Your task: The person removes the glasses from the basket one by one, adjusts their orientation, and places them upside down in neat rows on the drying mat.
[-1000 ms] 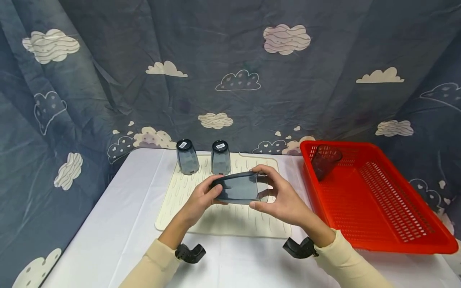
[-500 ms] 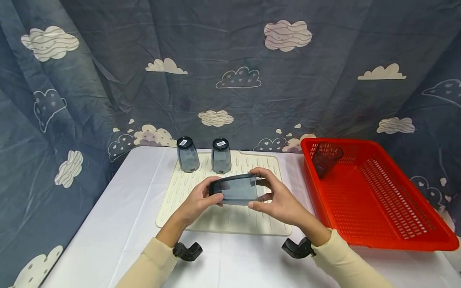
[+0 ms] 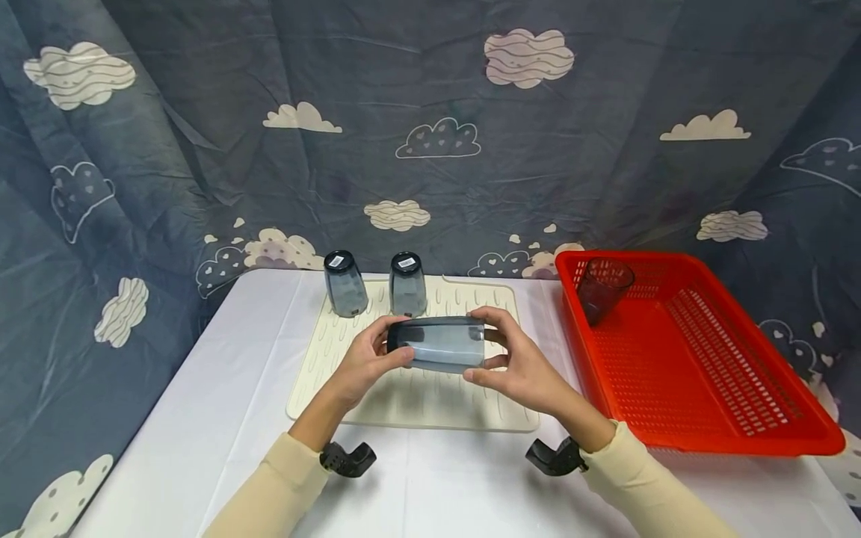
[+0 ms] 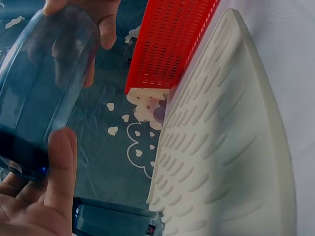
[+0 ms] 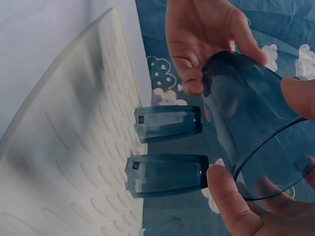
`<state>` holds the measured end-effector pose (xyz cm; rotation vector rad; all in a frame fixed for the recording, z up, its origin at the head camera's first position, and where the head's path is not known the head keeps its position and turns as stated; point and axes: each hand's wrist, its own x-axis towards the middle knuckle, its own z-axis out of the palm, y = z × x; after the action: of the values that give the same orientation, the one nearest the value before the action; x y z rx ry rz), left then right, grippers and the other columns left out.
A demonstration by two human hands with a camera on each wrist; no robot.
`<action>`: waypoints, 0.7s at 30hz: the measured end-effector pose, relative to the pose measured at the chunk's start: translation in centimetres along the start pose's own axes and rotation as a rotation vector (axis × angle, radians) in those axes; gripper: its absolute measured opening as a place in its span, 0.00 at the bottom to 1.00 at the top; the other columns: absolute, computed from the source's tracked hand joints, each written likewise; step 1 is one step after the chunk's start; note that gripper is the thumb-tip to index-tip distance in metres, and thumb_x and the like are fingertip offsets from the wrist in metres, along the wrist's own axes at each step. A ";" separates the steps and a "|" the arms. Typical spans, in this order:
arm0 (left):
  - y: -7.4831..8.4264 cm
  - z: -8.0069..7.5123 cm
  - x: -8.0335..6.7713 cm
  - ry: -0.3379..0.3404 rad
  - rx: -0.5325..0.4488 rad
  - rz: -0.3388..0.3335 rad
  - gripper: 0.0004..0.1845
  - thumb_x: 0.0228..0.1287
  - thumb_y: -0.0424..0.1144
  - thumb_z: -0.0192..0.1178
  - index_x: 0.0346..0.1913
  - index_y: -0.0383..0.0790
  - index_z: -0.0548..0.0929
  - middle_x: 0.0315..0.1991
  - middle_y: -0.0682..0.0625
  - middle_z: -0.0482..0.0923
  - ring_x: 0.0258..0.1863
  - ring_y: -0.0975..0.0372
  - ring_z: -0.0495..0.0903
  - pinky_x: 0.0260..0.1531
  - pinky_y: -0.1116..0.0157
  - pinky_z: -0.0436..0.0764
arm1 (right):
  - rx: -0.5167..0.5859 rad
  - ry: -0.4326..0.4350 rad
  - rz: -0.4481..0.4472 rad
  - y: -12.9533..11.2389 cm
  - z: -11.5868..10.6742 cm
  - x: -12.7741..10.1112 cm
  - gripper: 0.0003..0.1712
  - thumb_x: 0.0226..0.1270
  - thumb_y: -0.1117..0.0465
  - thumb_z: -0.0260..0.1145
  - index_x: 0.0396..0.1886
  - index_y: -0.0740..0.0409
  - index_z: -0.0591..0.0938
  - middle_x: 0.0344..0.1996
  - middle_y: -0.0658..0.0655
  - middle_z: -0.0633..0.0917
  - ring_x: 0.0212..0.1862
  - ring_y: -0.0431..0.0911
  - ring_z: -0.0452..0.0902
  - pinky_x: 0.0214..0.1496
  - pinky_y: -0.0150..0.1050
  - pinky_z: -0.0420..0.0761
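Left hand (image 3: 363,364), right hand (image 3: 516,366) hold glass (image 3: 444,344) sideways, apparently above mat (image 3: 464,412).

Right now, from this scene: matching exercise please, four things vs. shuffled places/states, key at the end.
Things
1. Left hand
2. Right hand
3. Leftmost glass
4. Basket

Places/states
A. Grips the rim end of the held glass
B. Red, to the right of the mat in the head view
C. Grips the base end of the held glass
D. Stands upside down on the mat

Pairs: 1-C, 2-A, 3-D, 4-B
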<state>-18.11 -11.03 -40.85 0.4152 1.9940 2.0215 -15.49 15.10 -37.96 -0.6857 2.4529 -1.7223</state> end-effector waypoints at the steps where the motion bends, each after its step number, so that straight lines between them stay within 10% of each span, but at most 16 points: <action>1: 0.2 0.0 0.1 0.004 0.009 -0.003 0.34 0.62 0.38 0.67 0.69 0.36 0.68 0.61 0.36 0.71 0.47 0.61 0.77 0.45 0.65 0.85 | 0.003 0.001 -0.001 0.0 0.0 0.1 0.46 0.53 0.72 0.75 0.68 0.54 0.62 0.65 0.62 0.70 0.63 0.61 0.74 0.48 0.34 0.86; 10: 1.8 -0.1 0.5 0.036 0.073 0.001 0.34 0.61 0.39 0.68 0.68 0.39 0.68 0.64 0.38 0.69 0.57 0.57 0.76 0.51 0.69 0.80 | -0.046 0.033 0.012 0.3 0.0 0.3 0.46 0.54 0.71 0.74 0.69 0.52 0.61 0.64 0.60 0.72 0.61 0.56 0.74 0.56 0.34 0.82; 21: 5.8 -1.4 0.4 0.098 0.305 0.014 0.35 0.60 0.39 0.70 0.70 0.46 0.68 0.65 0.42 0.71 0.61 0.50 0.80 0.48 0.62 0.83 | -0.210 0.107 -0.013 -0.4 -1.0 0.3 0.43 0.60 0.66 0.71 0.72 0.58 0.61 0.71 0.61 0.68 0.70 0.59 0.68 0.64 0.58 0.77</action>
<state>-19.02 -12.29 -35.10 0.3986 2.3760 1.7782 -15.94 15.78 -37.11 -0.6437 2.7365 -1.5589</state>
